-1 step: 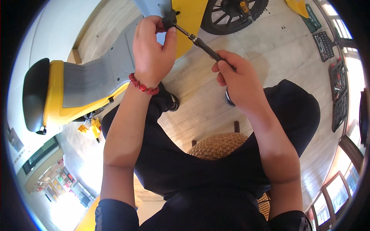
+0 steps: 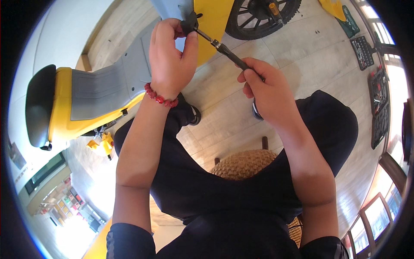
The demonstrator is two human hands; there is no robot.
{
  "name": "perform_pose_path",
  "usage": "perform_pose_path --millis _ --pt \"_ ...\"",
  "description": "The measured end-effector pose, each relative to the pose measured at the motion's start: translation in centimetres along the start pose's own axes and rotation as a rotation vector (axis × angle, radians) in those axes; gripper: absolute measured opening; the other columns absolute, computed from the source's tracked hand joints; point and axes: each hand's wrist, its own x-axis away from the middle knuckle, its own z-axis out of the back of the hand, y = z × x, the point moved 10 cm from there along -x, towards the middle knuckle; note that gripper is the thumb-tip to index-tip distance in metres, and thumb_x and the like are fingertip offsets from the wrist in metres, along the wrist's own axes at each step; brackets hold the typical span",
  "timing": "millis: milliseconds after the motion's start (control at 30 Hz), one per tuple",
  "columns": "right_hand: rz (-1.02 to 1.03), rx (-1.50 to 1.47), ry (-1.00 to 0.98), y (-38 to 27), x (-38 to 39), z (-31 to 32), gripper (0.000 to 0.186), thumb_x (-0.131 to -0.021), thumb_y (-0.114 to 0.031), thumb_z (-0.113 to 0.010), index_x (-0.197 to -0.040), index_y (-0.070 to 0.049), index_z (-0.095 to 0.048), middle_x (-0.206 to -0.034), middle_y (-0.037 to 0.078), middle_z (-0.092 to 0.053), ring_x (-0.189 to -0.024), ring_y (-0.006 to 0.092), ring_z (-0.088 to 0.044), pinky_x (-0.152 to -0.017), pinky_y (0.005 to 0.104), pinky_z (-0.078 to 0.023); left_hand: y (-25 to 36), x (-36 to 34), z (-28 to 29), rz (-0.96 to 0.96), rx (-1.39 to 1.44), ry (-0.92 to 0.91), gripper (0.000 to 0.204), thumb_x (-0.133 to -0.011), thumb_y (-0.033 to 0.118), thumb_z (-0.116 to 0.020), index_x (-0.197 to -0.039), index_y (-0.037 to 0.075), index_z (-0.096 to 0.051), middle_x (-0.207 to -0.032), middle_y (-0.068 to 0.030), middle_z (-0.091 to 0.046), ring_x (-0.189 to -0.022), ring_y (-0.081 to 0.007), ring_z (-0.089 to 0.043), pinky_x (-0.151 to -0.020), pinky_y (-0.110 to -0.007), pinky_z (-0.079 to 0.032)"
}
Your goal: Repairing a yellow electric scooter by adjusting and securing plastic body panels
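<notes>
My right hand (image 2: 269,88) is closed around the handle of a black screwdriver (image 2: 231,55). The slim metal shaft slants up and left, and its tip meets a small black part (image 2: 188,24) at the front of a yellow and grey scooter (image 2: 97,93). At that part, my left hand (image 2: 172,58) pinches with thumb and fingers; some of the fingertips are hidden behind it. Any screw at the tip is too small to make out. Behind the screwdriver tip rises the scooter's yellow front panel (image 2: 210,19).
The scooter's spoked black wheel (image 2: 254,19) is beyond my right hand. Open tool cases (image 2: 379,103) and a bit set (image 2: 362,52) lie along the right side. Below me is a woven stool (image 2: 243,163). A small yellow object (image 2: 102,144) sits on the floor at left.
</notes>
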Motion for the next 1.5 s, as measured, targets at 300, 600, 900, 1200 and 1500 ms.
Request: perform_pose_path --millis 300,600,900,1200,1500 --pt "-0.025 0.015 -0.091 -0.1 0.5 -1.3 0.024 -0.093 -0.008 -0.047 -0.112 0.003 -0.056 -0.080 0.002 -0.058 -0.066 0.0063 -0.049 -0.059 0.0198 -0.041 -2.4 1.4 1.6 0.103 0.234 0.059 0.028 -0.076 0.003 -0.062 -0.104 0.000 -0.055 -0.086 -0.0101 -0.058 -0.076 -0.0206 -0.056 -0.070 -0.031 -0.047" --pt "-0.136 0.061 -0.241 -1.4 2.1 -4.7 0.022 -0.090 -0.014 -0.048 -0.101 0.000 -0.061 -0.069 0.002 -0.058 -0.055 0.0049 -0.048 -0.049 0.0188 -0.036 -7.5 4.0 1.2 0.588 0.356 -0.141 0.024 -0.080 0.012 -0.057 -0.099 -0.001 -0.062 -0.081 -0.0104 -0.061 -0.068 -0.0214 -0.057 -0.066 -0.031 -0.047" --pt "-0.149 0.122 -0.315 -3.1 3.5 -7.0 0.023 -0.091 -0.013 -0.048 -0.104 0.001 -0.061 -0.068 0.004 -0.058 -0.054 0.0062 -0.049 -0.048 0.0191 -0.037 -8.8 5.9 4.2 0.599 0.149 -0.161 0.027 -0.081 0.017 -0.058 -0.100 -0.003 -0.060 -0.085 -0.0148 -0.063 -0.074 -0.0248 -0.059 -0.067 -0.034 -0.047" --pt "-0.032 0.119 -0.171 -1.1 -1.4 -9.3 0.024 -0.088 -0.011 -0.051 -0.106 0.002 -0.059 -0.080 0.005 -0.060 -0.067 0.0101 -0.054 -0.063 0.0234 -0.045 -17.6 9.3 13.1 0.970 1.327 0.541 0.011 -0.088 0.009 -0.051 -0.095 0.002 -0.050 -0.090 -0.0095 -0.056 -0.081 -0.0217 -0.053 -0.076 -0.038 -0.050" --pt "0.547 0.871 0.110 2.2 -9.5 -19.1 0.022 -0.084 -0.011 -0.050 -0.096 0.004 -0.060 -0.094 0.022 -0.062 -0.088 0.0403 -0.058 -0.076 0.0446 -0.047 -19.2 11.1 16.3 0.964 1.294 0.672 0.014 -0.087 0.011 -0.053 -0.097 0.001 -0.052 -0.092 -0.0100 -0.057 -0.084 -0.0207 -0.054 -0.075 -0.037 -0.046"
